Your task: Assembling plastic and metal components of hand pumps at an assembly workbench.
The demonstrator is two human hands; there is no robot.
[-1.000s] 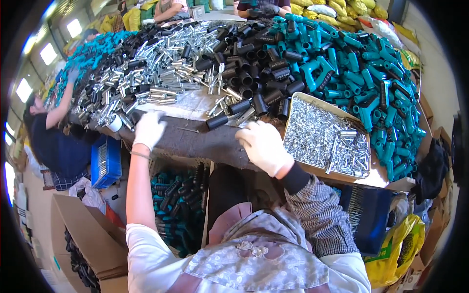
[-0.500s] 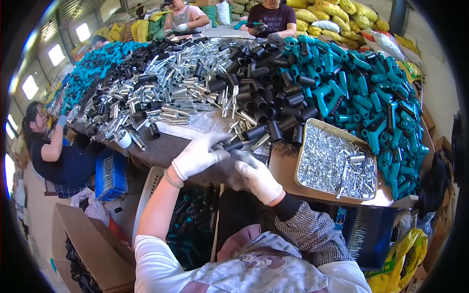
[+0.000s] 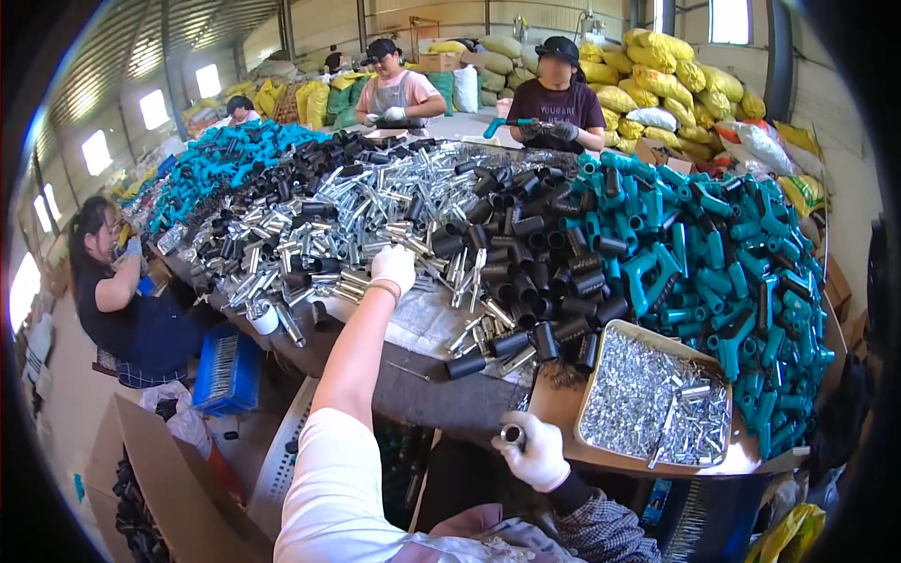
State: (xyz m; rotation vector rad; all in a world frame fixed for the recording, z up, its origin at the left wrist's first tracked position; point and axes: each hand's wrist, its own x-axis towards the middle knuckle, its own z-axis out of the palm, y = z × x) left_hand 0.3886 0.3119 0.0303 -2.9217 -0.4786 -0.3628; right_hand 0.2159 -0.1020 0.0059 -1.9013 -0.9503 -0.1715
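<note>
Dark tube (image 3: 512,434), open end showing, far end hidden, is gripped in the gloved right hand (image 3: 538,457) at the near edge of the table (image 3: 460,392). The left hand (image 3: 394,268) masks part of a silver tube pile (image 3: 399,197); whether it pinches anything cannot be told. A tray (image 3: 593,383) of metal bits (image 3: 638,399) stands between right hand and teal housings (image 3: 718,255).

The gloved left hand (image 3: 395,268) is positioned at the silver parts (image 3: 324,230), frame centre; its fingertips are obscured. The gloved right hand (image 3: 539,456), lower centre, grips a tube (image 3: 513,434), open end visible. Teal housings (image 3: 741,281) occupy the right; a tray (image 3: 592,385) holds small metal pieces (image 3: 633,403), lower right. Two co-workers (image 3: 561,108) occupy upper centre.
</note>
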